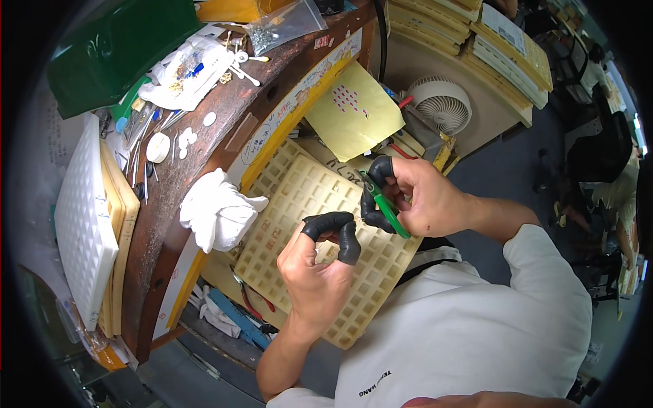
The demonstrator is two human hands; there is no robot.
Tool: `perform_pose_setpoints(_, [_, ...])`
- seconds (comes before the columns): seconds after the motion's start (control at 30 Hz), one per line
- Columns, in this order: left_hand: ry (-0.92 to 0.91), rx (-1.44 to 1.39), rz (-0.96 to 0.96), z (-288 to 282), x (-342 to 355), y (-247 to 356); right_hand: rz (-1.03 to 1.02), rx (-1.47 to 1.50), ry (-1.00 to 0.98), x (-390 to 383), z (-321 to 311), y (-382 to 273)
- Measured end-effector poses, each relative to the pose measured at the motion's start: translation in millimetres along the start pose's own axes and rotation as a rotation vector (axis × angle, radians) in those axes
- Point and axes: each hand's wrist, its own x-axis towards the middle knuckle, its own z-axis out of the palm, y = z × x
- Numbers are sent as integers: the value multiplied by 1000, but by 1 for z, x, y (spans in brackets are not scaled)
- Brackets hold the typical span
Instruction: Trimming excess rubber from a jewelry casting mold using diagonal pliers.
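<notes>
My left hand [314,275], with black finger covers on thumb and index finger, is closed in a pinch above a cream tray [299,187] of small square compartments. Whatever sits between those fingertips is too small to make out. Just to the right, my right hand [435,200] also wears black finger covers and is closed on a green-handled hand tool [389,209]. The tool slants from the upper left down to the right, its working end partly hidden by the fingers. Both sets of fingertips are close together.
A wooden bench [224,129] at left carries a white cloth [221,211], cotton swabs [245,71] and a green box [122,51]. Yellow paper [357,112] lies beyond the tray. Red-handled pliers [248,299] lie near my left forearm. A white fan [441,105] stands far right.
</notes>
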Motion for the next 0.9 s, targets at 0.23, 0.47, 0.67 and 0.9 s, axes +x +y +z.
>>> perform_pose_setpoints(0.23, [-41,-68,-38,-3,1,-2,-108,-324,30,-2,-8,-20])
perform_pose_setpoints(0.47, [-105,-120,-58,-6,-1,-5,7,31,15,3,2,-7])
perform_pose_setpoints(0.67, [-23,-52,45,-4,2,0,20,194,11,8,4,-2])
perform_pose_setpoints(0.9, [-44,-61,-17,-6,0,-1,-39,205,92,6,10,1])
